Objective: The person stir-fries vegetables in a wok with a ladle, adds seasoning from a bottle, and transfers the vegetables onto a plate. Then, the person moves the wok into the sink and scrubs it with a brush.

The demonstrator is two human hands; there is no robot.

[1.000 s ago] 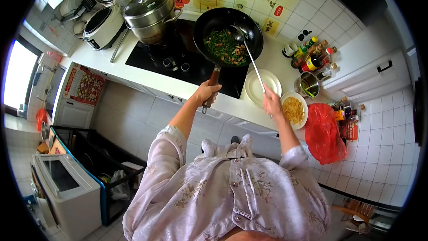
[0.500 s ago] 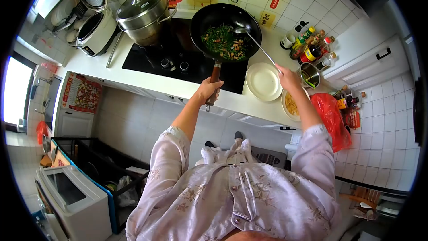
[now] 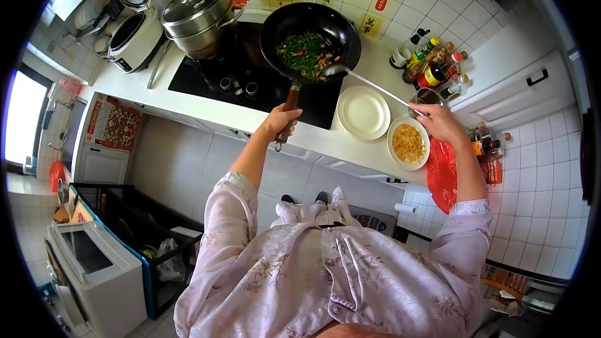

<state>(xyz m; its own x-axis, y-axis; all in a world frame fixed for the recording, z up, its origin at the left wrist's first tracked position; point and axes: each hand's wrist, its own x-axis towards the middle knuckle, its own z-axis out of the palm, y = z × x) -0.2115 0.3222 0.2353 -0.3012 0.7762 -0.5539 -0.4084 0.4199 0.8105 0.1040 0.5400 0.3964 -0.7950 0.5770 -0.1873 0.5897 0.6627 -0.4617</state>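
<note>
A black wok (image 3: 344, 34) sits over the right side of the cooktop, holding chopped green vegetables with small brownish pieces (image 3: 305, 52). My left hand (image 3: 280, 122) is wrapped round its brown handle (image 3: 291, 97). In my right hand (image 3: 440, 123) is the end of a long metal ladle (image 3: 382, 90), whose bowl rests at the right edge of the food in the wok. Below the ladle lie a bare cream plate (image 3: 363, 112) and a white bowl (image 3: 395, 158) of yellowish strips (image 3: 408, 143), close to my right hand.
A lidded steel pot (image 3: 199, 19) stands on the cooktop's left (image 3: 206, 84), beside an open rice cooker (image 3: 134, 40). Sauce bottles (image 3: 433, 75), a metal container (image 3: 427, 96) and a red plastic bag (image 3: 442, 172) line the right side. Below left is a black-railed cart (image 3: 125, 213).
My right hand has moved right and down, drawing the ladle's bowl from the wok's upper right to its lower right edge. The bowl of yellowish strips is now uncovered by my arm.
</note>
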